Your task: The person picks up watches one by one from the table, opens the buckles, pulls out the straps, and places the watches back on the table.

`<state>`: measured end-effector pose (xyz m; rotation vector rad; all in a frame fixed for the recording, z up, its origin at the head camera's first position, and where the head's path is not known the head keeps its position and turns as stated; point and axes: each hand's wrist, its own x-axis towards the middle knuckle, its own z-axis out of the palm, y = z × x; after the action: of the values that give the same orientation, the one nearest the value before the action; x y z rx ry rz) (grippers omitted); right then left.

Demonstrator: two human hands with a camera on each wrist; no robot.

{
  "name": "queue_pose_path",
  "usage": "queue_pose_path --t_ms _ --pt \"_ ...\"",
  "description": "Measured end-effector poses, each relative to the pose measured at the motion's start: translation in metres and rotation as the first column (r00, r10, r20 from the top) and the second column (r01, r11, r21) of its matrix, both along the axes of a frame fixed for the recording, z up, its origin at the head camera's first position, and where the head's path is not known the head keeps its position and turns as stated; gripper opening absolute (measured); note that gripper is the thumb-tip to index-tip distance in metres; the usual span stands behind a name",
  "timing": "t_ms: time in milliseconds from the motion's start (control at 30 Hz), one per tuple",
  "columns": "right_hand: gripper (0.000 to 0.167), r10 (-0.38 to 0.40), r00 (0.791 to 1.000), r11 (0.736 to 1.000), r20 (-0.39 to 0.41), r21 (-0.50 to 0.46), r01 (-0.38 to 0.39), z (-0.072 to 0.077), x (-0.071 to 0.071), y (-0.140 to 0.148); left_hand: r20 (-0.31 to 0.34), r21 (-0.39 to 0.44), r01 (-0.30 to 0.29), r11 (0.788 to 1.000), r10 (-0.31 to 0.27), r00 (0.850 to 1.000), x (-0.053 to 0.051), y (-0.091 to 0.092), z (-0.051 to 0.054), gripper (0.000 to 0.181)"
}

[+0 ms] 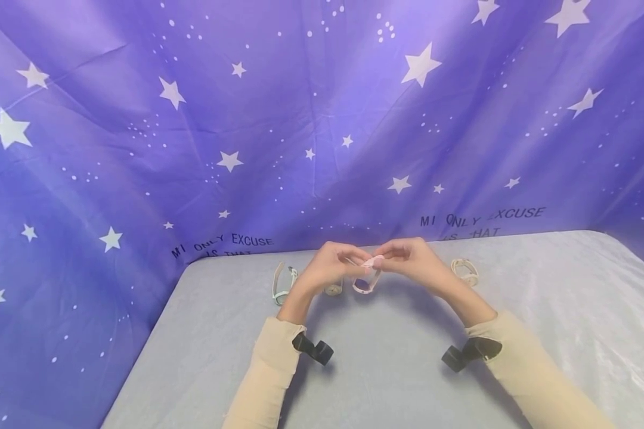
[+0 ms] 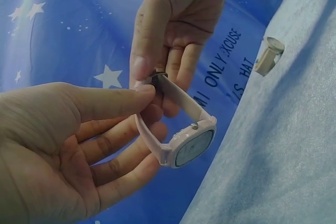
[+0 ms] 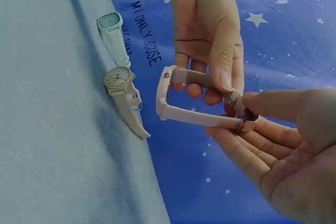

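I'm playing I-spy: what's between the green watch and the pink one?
In the head view, the left hand and, partly hidden behind it, a beige watch come between the green watch and the pink watch.

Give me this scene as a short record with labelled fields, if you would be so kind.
Held item: pink watch
Left hand: pinches the strap
Right hand: also pinches the strap
Strap fastened: cannot tell, fingers cover the join
Left of held item: green watch, round-faced watch
Right of held item: beige watch
Table: pale grey covering
Backdrop: purple, white stars
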<state>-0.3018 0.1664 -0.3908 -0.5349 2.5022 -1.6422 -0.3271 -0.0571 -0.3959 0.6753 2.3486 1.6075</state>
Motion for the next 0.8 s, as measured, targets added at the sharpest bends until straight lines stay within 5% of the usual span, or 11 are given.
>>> queue_pose_path --t_ms 233,633,800 --pt "0.028 0.001 1.0 1.0 -0.012 0.002 -0.001 -0.0009 0.0004 0.0001 -0.003 -0.01 0.009 1.0 -0.009 1.0 -0.0003 0.0008 -0.0011 0.026" --pt "0.028 0.005 0.995 0.998 0.097 -0.062 0.001 0.0006 0.0001 -0.0001 0.069 0.07 0.036 0.997 -0.041 0.997 -0.0003 -0.0014 -0.0021 0.028" --pt "0.03 0.009 0.998 0.999 0.066 -0.034 -0.006 -0.0001 0.0 0.0005 0.033 0.04 0.024 0.999 -0.025 0.999 -0.0001 -0.0001 -0.0014 0.027"
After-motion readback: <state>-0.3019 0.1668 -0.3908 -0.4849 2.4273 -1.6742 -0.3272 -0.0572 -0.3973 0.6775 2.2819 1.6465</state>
